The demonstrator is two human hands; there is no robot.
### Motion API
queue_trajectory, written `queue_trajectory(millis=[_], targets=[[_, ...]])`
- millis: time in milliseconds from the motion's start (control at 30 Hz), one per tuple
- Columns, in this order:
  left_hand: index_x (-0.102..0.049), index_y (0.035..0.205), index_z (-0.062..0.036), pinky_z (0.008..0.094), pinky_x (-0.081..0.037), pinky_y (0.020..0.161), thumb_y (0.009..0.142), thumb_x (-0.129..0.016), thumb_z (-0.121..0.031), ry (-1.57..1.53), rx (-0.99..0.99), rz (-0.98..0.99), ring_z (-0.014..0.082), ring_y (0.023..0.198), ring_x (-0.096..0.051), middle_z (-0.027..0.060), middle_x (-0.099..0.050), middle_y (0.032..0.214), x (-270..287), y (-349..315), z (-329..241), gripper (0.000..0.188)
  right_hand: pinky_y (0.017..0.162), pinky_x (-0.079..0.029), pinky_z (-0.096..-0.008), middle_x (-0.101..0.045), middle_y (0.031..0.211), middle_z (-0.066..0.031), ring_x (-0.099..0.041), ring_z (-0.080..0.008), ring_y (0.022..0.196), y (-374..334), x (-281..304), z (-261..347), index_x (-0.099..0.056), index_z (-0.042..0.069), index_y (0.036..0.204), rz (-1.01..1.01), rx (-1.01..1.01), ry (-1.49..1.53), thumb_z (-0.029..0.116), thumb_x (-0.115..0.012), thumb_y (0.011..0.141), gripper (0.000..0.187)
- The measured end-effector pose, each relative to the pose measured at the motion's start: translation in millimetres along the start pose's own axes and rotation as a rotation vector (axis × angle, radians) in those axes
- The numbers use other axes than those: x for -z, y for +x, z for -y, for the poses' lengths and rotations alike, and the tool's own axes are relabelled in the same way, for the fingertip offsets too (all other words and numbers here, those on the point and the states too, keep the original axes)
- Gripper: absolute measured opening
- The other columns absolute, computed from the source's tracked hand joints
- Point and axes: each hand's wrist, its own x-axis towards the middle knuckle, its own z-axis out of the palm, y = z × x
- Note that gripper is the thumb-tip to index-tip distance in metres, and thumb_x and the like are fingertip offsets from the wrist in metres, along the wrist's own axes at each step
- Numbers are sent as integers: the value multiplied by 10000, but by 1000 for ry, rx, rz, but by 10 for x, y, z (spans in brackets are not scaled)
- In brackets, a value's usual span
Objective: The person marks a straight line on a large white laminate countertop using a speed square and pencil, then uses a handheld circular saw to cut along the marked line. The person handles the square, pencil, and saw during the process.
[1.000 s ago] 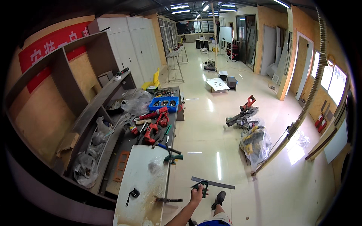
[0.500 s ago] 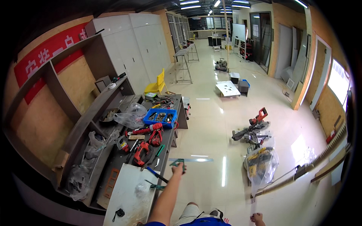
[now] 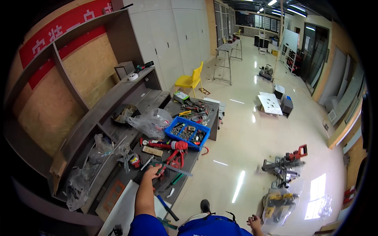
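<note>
Holding: left hand point(image 3: 151, 172) grips a metal ruler point(image 3: 177, 170) over the bench point(image 3: 197, 151)
Right hand point(image 3: 254, 222): low, empty, half open, well apart

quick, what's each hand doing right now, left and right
Left hand: closed around one end of a long metal ruler over the workbench.
Right hand: low at the side, empty, fingers loosely curled.
</note>
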Motion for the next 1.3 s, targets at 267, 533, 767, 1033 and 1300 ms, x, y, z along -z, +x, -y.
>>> queue_trajectory(millis=[267, 533, 767, 1033, 1300], targets=[[-671, 1061, -96, 291, -477, 521, 980, -730, -360, -102, 320, -169, 175, 671, -655, 86, -743, 900, 385, 1238, -129, 283, 626, -606, -326, -685, 1164, -174, -746, -257, 814, 1294, -1188, 1666, -505, -57, 1401, 304, 108, -120, -92, -569, 884, 522], [-712, 968, 7, 366, -537, 466, 850, -841, -266, 402, 66, -603, 197, 486, -673, 134, -695, 641, 103, 1413, -409, 325, 770, -566, -314, -665, 1280, -171, -692, -200, 946, 2470, -3398, 3830, -524, -24, 1413, 1138, 587, -487, -217, -495, 858, 588], [-607, 1200, -73, 504, -563, 876, 779, -870, -279, 487, -81, -1001, 391, 1034, -712, 202, -738, 1063, 45, 1013, -145, 536, 781, -596, -350, -628, 1301, -152, -715, -273, 940, 2454, -5746, 4509, -469, 63, 1496, 1875, 817, -544, -157, -620, 713, 828], [-642, 992, -107, 397, -531, 620, 1021, -582, -391, -374, -424, -1210, 206, 674, -635, 67, -638, 767, -866, 1113, 306, 293, 634, -589, -398, -683, 983, -91, -692, -250, 820, 1898, -6980, 3289, -650, 85, 1130, 1788, -210, -637, 53, -614, 919, 216], [-658, 1173, 0, 457, -578, 819, 912, -616, -184, -200, -243, -1376, 408, 991, -716, 205, -730, 1060, -1196, 946, 333, 321, 550, -507, -319, -628, 901, -35, -613, -190, 693, 2217, -7310, 2442, -633, 158, 1046, 1658, 105, -703, 106, -636, 845, 207]])
